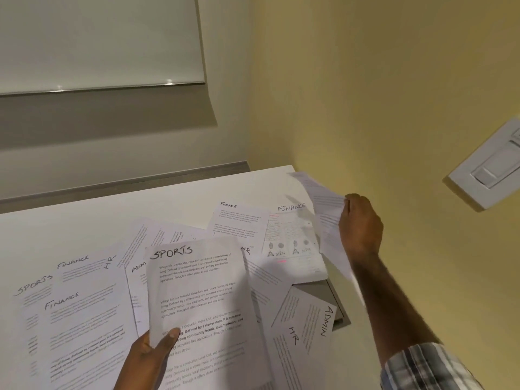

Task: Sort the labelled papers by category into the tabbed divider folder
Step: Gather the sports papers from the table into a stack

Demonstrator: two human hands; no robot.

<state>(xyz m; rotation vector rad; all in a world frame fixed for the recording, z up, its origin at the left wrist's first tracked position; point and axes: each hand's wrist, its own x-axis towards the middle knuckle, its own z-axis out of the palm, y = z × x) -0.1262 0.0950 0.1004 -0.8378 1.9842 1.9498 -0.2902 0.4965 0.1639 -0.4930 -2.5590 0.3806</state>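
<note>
SPORTS sheet (197, 291) was pinched by left hand (152, 356); blurred sheet (326, 212) gripped by right hand (361, 223); label best checked first.

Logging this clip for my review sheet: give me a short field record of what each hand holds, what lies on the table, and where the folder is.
left hand: holds the SPORTS sheet by its lower edge, thumb on top
right hand: grips a lifted sheet held in the air; label unreadable
table: loose sheets marked FINANCE, HR, ADMIN, SPORTS, overlapping
grey folder: at right, mostly under papers
filed so far: cannot tell
</note>
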